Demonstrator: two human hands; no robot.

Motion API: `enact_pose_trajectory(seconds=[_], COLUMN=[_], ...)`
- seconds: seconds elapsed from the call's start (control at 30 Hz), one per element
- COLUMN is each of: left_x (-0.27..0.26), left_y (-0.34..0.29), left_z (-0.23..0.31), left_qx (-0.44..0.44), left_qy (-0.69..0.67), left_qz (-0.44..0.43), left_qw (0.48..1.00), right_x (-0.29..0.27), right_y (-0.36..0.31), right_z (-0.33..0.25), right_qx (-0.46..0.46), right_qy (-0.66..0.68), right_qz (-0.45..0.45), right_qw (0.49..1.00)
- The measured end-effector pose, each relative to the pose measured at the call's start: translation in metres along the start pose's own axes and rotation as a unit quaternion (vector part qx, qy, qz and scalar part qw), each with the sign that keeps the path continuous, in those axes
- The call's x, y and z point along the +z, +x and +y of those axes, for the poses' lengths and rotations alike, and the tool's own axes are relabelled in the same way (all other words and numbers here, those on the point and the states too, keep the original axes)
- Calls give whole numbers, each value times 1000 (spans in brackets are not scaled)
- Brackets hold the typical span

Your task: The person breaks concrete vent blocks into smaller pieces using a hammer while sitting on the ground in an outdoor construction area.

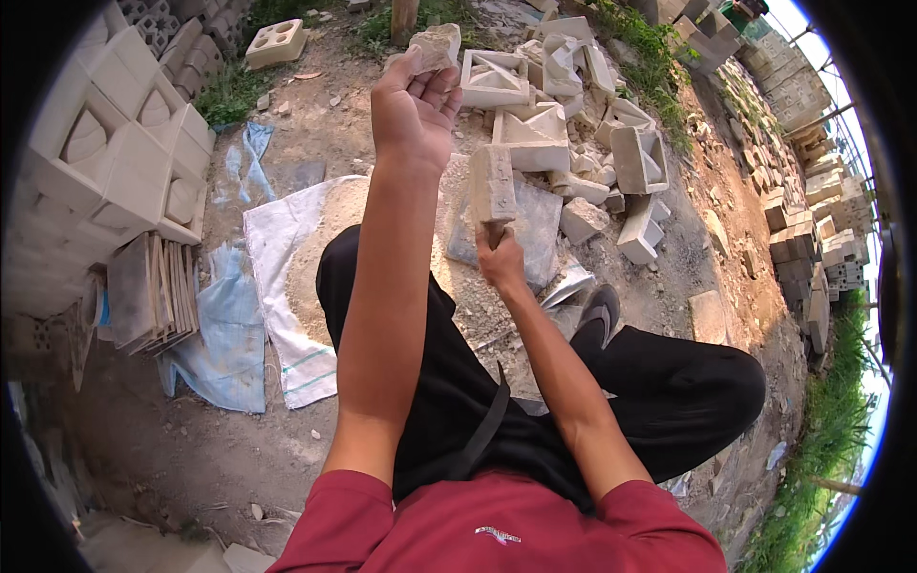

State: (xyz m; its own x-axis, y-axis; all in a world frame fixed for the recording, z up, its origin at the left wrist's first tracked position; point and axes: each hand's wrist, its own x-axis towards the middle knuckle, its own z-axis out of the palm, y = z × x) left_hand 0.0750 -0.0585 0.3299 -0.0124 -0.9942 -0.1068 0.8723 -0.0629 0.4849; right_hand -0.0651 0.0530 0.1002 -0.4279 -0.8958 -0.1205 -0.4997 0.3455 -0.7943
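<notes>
My left hand (416,110) is raised out ahead, its fingers closed round a rough, pale chunk of broken block (437,50). In my right hand (502,260) is the short handle of a mallet (493,183) with a thick, dust-covered head, held up over a grey slab (537,224). Beyond the mallet lies a heap of broken cream-coloured blocks, among them a hollow block with diagonal ribs (495,78) and another tilted block (531,134). A white sack (287,258) with crumbs and dust on it spreads out left of my knee.
Patterned blocks (124,115) are stacked high at the left, with thin boards (158,291) leaning below them. A blue sheet (227,329) lies beside the boards. At the far left a block with round holes (276,43) rests on the dirt. More blocks (812,239) line the right side.
</notes>
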Motion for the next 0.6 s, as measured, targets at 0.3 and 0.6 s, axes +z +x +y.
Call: enact_pose_trajectory(seconds=[0.3, 0.6], left_x=[0, 13], left_y=[-4, -36], left_z=[-2, 13], left_qx=[-15, 33], left_qy=[55, 124], left_qz=[30, 37], left_qw=[998, 991], right_x=[-19, -25], right_y=[22, 14], right_z=[36, 65], right_qx=[63, 69], right_qy=[-71, -96], right_qz=[-145, -83], right_qw=[985, 989])
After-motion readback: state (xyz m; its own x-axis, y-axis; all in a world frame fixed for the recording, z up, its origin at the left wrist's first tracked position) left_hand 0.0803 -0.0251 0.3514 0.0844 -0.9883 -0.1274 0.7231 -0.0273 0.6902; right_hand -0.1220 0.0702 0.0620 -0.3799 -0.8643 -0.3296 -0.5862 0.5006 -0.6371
